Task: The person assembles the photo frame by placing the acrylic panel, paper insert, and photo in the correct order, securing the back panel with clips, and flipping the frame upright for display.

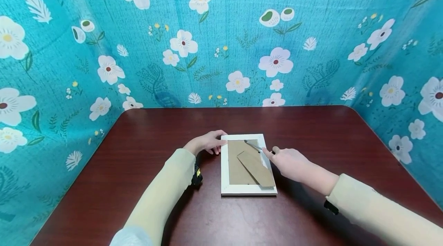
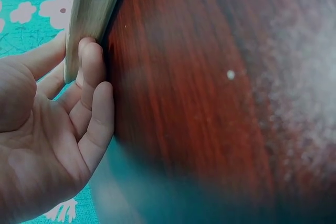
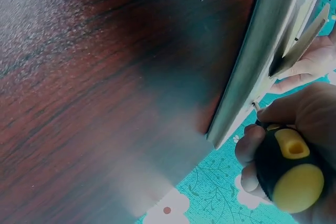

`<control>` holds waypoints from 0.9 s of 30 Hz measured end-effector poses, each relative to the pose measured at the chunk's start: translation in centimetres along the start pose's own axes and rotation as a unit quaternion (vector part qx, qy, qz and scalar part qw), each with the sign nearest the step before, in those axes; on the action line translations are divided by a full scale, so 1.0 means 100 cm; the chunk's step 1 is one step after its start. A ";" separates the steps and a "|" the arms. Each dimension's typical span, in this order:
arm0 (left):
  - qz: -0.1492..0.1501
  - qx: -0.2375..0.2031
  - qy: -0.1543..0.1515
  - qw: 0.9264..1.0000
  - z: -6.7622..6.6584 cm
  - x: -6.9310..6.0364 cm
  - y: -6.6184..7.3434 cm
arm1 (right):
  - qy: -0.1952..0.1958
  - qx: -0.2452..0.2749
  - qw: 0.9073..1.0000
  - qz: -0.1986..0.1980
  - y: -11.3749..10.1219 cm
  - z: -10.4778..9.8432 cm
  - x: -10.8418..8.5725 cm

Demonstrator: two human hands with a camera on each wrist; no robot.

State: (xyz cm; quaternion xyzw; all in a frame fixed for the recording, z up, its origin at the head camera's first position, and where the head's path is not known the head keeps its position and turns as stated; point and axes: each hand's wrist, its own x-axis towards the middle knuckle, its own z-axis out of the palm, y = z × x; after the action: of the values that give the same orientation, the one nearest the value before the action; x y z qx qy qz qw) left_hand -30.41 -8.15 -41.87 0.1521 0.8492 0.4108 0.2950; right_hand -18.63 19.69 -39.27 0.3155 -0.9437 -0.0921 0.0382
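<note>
A white picture frame lies back side up on the table, its brown backing board showing and a brown stand flap slanting across it. My left hand grips the frame's upper left corner; in the left wrist view, fingers press against the frame's side. My right hand holds a screwdriver, whose shaft reaches over the frame's right edge to the top of the backing. In the right wrist view, fingers curl round its black and yellow handle.
The dark red-brown wooden table extends around the frame on every side. Behind it and along both sides hangs a turquoise curtain with white flowers. A dark band with a yellow mark is at my left wrist.
</note>
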 end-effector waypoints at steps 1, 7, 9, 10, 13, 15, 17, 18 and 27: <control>0.000 -0.001 0.000 1.000 0.000 0.000 -0.002 | 0.008 -0.001 1.000 -0.002 0.001 0.001 0.000; -0.001 -0.007 -0.003 1.000 0.003 -0.001 -0.008 | 0.064 0.011 0.998 -0.004 0.006 0.007 -0.003; 0.001 -0.009 -0.009 1.000 0.004 -0.001 -0.009 | 0.081 0.018 0.997 -0.005 0.008 0.009 -0.006; 0.003 -0.010 -0.011 1.000 0.005 -0.001 -0.009 | 0.090 0.017 0.996 -0.005 0.008 0.011 -0.008; 0.008 -0.011 -0.013 1.000 0.006 -0.001 -0.008 | 0.125 0.019 0.992 0.001 0.009 0.013 -0.011; 0.010 -0.011 -0.012 1.000 0.005 0.000 -0.008 | 0.147 0.024 0.989 0.007 0.009 0.011 -0.012; 0.011 -0.008 -0.012 1.000 0.003 0.001 -0.007 | 0.156 0.043 0.987 0.015 0.011 0.009 -0.013; 0.012 -0.007 -0.012 1.000 0.003 0.001 -0.007 | 0.154 0.053 0.986 0.018 0.011 0.007 -0.014; 0.013 -0.006 -0.012 1.000 -0.002 0.000 -0.004 | 0.117 0.125 0.985 0.026 0.018 -0.014 -0.023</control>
State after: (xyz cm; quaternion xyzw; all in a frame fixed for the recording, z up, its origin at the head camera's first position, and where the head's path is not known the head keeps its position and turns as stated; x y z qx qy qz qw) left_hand -30.58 -8.51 -42.06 0.1663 0.8408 0.4182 0.3010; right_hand -17.70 22.30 -37.60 0.3018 -0.9447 0.0650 0.1110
